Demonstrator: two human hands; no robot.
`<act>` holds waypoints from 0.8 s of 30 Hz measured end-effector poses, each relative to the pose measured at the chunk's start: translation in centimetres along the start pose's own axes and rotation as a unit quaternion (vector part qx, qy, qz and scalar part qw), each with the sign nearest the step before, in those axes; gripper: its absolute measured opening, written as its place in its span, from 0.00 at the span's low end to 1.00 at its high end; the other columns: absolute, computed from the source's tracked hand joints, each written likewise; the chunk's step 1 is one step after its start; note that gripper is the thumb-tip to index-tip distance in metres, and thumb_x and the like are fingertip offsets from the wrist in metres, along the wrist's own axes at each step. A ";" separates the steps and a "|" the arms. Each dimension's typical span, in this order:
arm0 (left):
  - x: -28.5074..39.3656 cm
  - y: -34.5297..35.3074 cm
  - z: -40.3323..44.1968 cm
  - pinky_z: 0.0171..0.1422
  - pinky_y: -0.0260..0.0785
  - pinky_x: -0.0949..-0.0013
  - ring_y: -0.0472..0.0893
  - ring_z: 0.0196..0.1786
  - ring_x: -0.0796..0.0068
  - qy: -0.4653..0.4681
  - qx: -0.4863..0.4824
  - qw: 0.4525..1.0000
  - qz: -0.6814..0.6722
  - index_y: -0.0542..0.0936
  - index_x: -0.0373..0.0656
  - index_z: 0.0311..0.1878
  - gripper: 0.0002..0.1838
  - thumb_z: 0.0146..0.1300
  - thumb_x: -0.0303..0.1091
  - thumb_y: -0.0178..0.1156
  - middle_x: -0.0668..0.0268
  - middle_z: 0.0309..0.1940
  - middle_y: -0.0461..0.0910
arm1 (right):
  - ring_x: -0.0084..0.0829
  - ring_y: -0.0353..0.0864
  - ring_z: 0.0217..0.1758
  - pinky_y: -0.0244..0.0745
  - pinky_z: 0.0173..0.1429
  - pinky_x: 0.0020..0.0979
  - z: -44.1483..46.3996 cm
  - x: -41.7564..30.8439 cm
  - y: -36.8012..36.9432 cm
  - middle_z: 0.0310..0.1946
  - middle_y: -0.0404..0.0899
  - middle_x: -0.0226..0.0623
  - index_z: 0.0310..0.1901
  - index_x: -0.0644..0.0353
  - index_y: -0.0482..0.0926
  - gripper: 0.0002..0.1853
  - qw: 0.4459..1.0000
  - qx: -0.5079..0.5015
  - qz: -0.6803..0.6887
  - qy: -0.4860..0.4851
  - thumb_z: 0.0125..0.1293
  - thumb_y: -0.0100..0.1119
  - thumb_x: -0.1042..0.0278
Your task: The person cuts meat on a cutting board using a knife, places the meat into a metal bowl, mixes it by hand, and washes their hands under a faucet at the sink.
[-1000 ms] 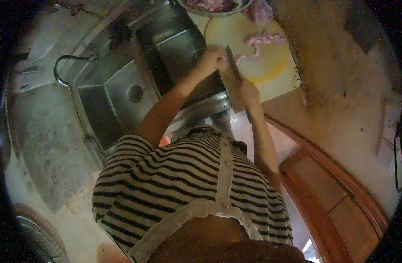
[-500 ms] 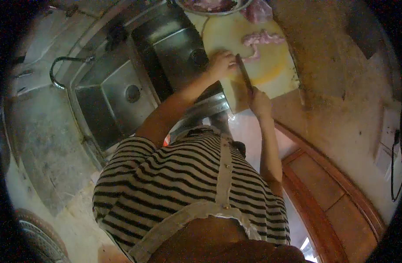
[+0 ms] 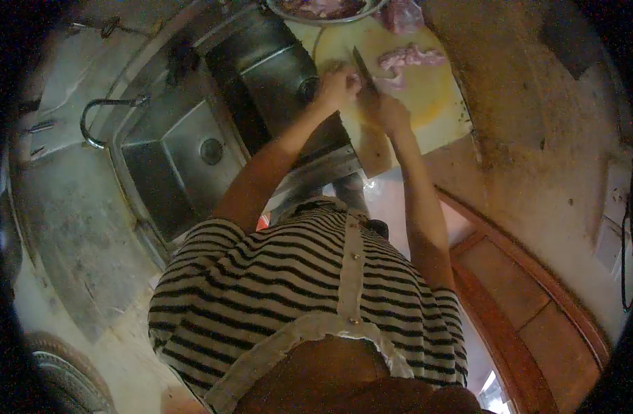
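My right hand (image 3: 394,116) is closed round the handle of a knife (image 3: 363,67), whose dark blade points away from me over the cutting board (image 3: 427,134). To the left of the blade, my left hand (image 3: 336,88) is closed at the board's left edge, its fingers on a small pinkish piece of meat (image 3: 354,84). A longer strip of pale pink meat (image 3: 412,56) lies on the board right of the knife, its lower end bent toward me. My fingers partly hide the small piece.
At the far end of the board stands a metal bowl (image 3: 323,21) with meat in it, beside a plastic bag of meat (image 3: 401,17). A double steel sink (image 3: 185,148) with a curved faucet (image 3: 89,124) lies to the left. Wooden cabinet doors (image 3: 516,276) are at the lower right.
My right hand and the knife have moved forward and slightly left; the tip reaches farther up the board. My left hand has shifted left, apart from the long strip, with the small piece in its fingers.
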State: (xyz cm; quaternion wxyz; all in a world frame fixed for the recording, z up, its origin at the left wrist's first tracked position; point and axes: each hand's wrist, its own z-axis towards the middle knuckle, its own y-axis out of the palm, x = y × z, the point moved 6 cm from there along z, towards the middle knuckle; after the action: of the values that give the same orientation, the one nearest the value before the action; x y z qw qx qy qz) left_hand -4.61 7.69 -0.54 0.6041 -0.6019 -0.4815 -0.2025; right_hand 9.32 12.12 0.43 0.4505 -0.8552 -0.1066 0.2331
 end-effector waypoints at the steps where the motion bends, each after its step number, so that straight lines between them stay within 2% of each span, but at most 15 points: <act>1: -0.2 0.5 -0.1 0.45 0.67 0.56 0.74 0.42 0.52 0.000 0.000 1.000 0.000 0.75 0.41 0.36 0.12 0.49 0.37 0.57 0.51 0.39 0.74 | 0.45 0.74 0.50 0.68 0.51 0.45 -0.3 0.0 0.0 0.47 0.74 0.45 0.56 0.46 0.66 0.24 0.999 -0.022 -0.020 0.015 0.59 0.43 0.49; 3: 1.9 0.3 -0.9 0.47 0.65 0.55 0.73 0.45 0.54 0.189 0.137 0.964 0.129 0.75 0.42 0.34 0.10 0.50 0.36 0.57 0.53 0.40 0.74 | 0.45 0.73 0.50 0.68 0.52 0.45 -0.9 -0.2 -0.5 0.47 0.74 0.45 0.56 0.46 0.65 0.24 1.000 -0.025 -0.008 0.016 0.59 0.42 0.50; 7: 0.4 1.4 0.1 0.48 0.64 0.55 0.71 0.46 0.55 0.193 0.127 0.959 0.162 0.75 0.44 0.33 0.09 0.49 0.36 0.57 0.56 0.39 0.73 | 0.46 0.73 0.50 0.67 0.52 0.45 -0.8 0.0 -0.1 0.47 0.74 0.43 0.57 0.47 0.65 0.22 0.999 -0.005 -0.022 0.023 0.60 0.39 0.54; 10: -0.2 1.4 0.7 0.46 0.65 0.55 0.72 0.44 0.55 0.183 0.109 0.962 0.168 0.75 0.43 0.32 0.08 0.49 0.35 0.58 0.58 0.36 0.74 | 0.47 0.74 0.48 0.69 0.50 0.46 -1.8 2.5 1.9 0.46 0.74 0.45 0.55 0.48 0.67 0.20 0.999 -0.035 -0.026 0.028 0.61 0.39 0.58; 12: 0.1 0.7 0.7 0.45 0.64 0.54 0.72 0.43 0.56 0.141 0.048 0.982 0.113 0.76 0.43 0.30 0.07 0.49 0.35 0.57 0.59 0.34 0.74 | 0.47 0.75 0.45 0.70 0.47 0.47 -5.6 3.2 1.7 0.46 0.74 0.46 0.51 0.52 0.70 0.18 0.999 -0.032 0.024 0.027 0.61 0.40 0.61; 14: -0.7 0.8 0.7 0.44 0.64 0.54 0.73 0.41 0.57 0.125 0.054 0.989 0.055 0.76 0.44 0.29 0.07 0.49 0.35 0.57 0.59 0.33 0.74 | 0.54 0.74 0.40 0.69 0.43 0.46 -9.2 3.8 1.2 0.33 0.75 0.57 0.38 0.65 0.75 0.19 0.999 0.034 0.025 0.018 0.61 0.42 0.57; 15: -1.2 1.0 0.8 0.43 0.65 0.54 0.73 0.40 0.57 0.111 0.056 0.992 0.000 0.76 0.44 0.28 0.06 0.48 0.35 0.58 0.60 0.32 0.74 | 0.54 0.74 0.40 0.69 0.43 0.46 -9.8 3.8 1.1 0.33 0.75 0.57 0.38 0.65 0.75 0.19 0.999 0.034 0.024 0.019 0.61 0.42 0.57; 16: -1.3 1.1 0.9 0.43 0.65 0.54 0.73 0.40 0.57 0.112 0.055 0.992 -0.002 0.76 0.44 0.28 0.06 0.48 0.35 0.58 0.60 0.32 0.74 | 0.52 0.75 0.40 0.70 0.43 0.46 -10.2 3.8 1.2 0.35 0.76 0.53 0.40 0.62 0.75 0.17 1.000 0.001 -0.002 0.020 0.62 0.42 0.58; 17: -0.8 0.6 0.7 0.42 0.65 0.54 0.74 0.39 0.57 0.168 0.108 0.978 0.050 0.76 0.45 0.29 0.06 0.48 0.35 0.58 0.60 0.32 0.74 | 0.51 0.76 0.40 0.70 0.43 0.47 -10.7 3.9 1.2 0.37 0.77 0.48 0.42 0.58 0.74 0.15 0.999 -0.031 -0.027 0.020 0.62 0.42 0.59; 18: -0.2 0.3 0.4 0.41 0.66 0.54 0.74 0.39 0.57 0.224 0.160 0.956 0.101 0.77 0.46 0.30 0.07 0.48 0.36 0.58 0.60 0.32 0.74 | 0.51 0.76 0.40 0.70 0.43 0.47 -11.6 4.1 0.9 0.37 0.77 0.48 0.42 0.58 0.74 0.15 0.999 -0.031 -0.026 0.022 0.62 0.42 0.59; 20: 1.2 0.4 0.1 0.41 0.66 0.55 0.74 0.39 0.57 0.218 0.145 0.956 0.130 0.76 0.45 0.31 0.08 0.48 0.36 0.58 0.59 0.33 0.74 | 0.52 0.76 0.37 0.70 0.41 0.46 -13.1 4.1 -1.4 0.31 0.77 0.51 0.41 0.57 0.74 0.15 0.993 0.068 0.099 0.007 0.62 0.43 0.56; 22: 2.4 1.2 -0.7 0.42 0.66 0.55 0.74 0.39 0.56 0.210 0.129 0.956 0.160 0.76 0.44 0.32 0.09 0.48 0.36 0.58 0.58 0.34 0.74 | 0.52 0.76 0.36 0.70 0.40 0.47 -13.2 5.3 -2.1 0.31 0.77 0.52 0.41 0.56 0.74 0.16 0.992 0.081 0.084 0.040 0.62 0.43 0.55; 24: 3.4 2.8 -1.3 0.43 0.65 0.56 0.73 0.38 0.56 0.232 0.090 0.968 0.018 0.74 0.41 0.34 0.13 0.47 0.38 0.59 0.59 0.32 0.73 | 0.51 0.76 0.34 0.71 0.37 0.47 -12.6 6.6 -3.2 0.29 0.77 0.51 0.40 0.54 0.74 0.14 0.990 0.092 0.070 0.082 0.61 0.46 0.55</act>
State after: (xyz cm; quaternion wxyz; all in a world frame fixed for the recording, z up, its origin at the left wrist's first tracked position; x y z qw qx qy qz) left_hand -0.26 8.15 1.04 0.7546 -0.4902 -0.3334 -0.2813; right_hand 21.43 7.43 7.13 0.5172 -0.8317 0.0126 0.2016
